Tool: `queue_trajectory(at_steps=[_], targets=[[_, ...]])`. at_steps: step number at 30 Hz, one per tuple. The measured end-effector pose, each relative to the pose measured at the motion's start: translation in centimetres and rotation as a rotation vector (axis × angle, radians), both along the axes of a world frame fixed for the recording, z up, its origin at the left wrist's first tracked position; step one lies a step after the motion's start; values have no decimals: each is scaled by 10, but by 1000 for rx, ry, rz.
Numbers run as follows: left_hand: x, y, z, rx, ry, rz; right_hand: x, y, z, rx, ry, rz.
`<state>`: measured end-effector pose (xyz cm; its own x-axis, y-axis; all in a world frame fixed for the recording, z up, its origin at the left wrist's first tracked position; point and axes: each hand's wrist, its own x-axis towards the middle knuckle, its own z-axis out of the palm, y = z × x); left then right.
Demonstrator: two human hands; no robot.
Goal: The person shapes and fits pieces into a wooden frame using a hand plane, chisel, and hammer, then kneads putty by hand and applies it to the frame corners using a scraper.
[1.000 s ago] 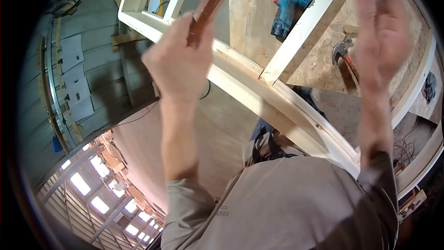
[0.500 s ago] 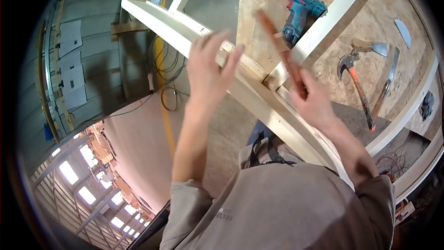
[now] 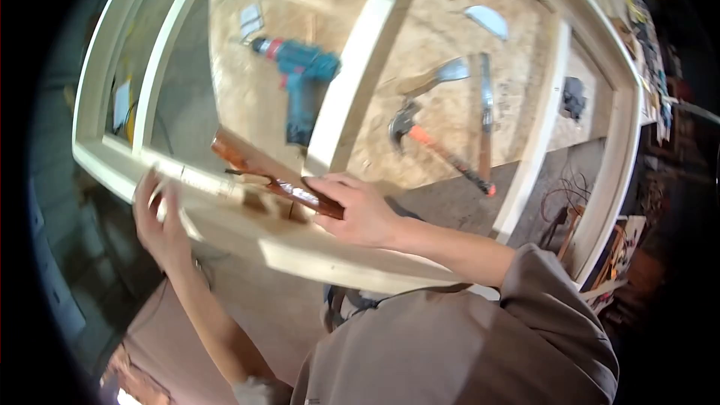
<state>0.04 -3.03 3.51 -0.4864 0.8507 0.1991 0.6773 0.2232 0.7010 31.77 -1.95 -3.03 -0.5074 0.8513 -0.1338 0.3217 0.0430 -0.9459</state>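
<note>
My right hand (image 3: 358, 210) is closed round one end of a reddish-brown wooden tool (image 3: 277, 178), which looks like a hand plane with a shiny metal part. The tool lies slanted over the near rail of a pale wooden frame (image 3: 352, 86), by the joint with a crossbar. To the left, my left hand (image 3: 161, 221) is at the near rail with its fingers apart and nothing visible in them; it is slightly blurred.
Inside the frame, a board (image 3: 420, 22) bears a teal drill (image 3: 300, 82), a hammer (image 3: 439, 148), a scraper (image 3: 442, 75), a chisel-like tool (image 3: 486, 105) and a white half-round piece (image 3: 487, 21). Red wires (image 3: 566, 195) lie at the right.
The view has swung to the right. The brown tool passed from my left hand to my right hand and now sits low over the near rail. My left hand has moved left along the rail.
</note>
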Motion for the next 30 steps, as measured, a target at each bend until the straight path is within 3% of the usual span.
queue_trajectory(at_steps=[2,3,4,5,6,7,8,11,13,15,17,20,21,23,26,29,30], targets=[[12,-23,1,111,-59,429,33,21,7,41,-68,-215],[21,-33,-10,243,-105,468,51,37,10,98,-89,-321],[19,-56,-33,163,-157,607,70,53,1,134,-162,-402],[43,-58,-35,49,-400,721,89,71,-10,311,-294,-480],[54,-70,-47,-28,-724,674,107,89,-16,380,-430,-537],[86,-88,-52,62,-1047,287,123,108,-23,424,-563,-585],[155,-63,-5,51,-783,229,139,126,-36,475,-639,-618],[128,-91,-47,-59,-968,101,173,172,-67,577,-833,-655],[122,-85,-43,-127,-1195,357,188,199,-83,620,-870,-634],[130,-75,-38,-94,-1217,548,204,210,-93,702,-894,-613],[117,-90,-54,-83,-1188,464,210,204,-75,810,-875,-568],[125,-79,-52,-57,-1077,681,218,146,-28,392,-1122,-401],[124,-78,-51,-53,-1088,673,227,128,-25,228,-1239,-319],[124,-81,-49,-87,-1106,601,245,91,-28,61,-1230,-166],[128,-80,-49,-41,-1128,603,242,63,-42,22,-1116,-211],[122,-95,-47,-70,-1168,460,282,59,-112,266,-946,-386],[123,-94,-35,18,-1283,495,285,61,-106,45,-756,-517]])
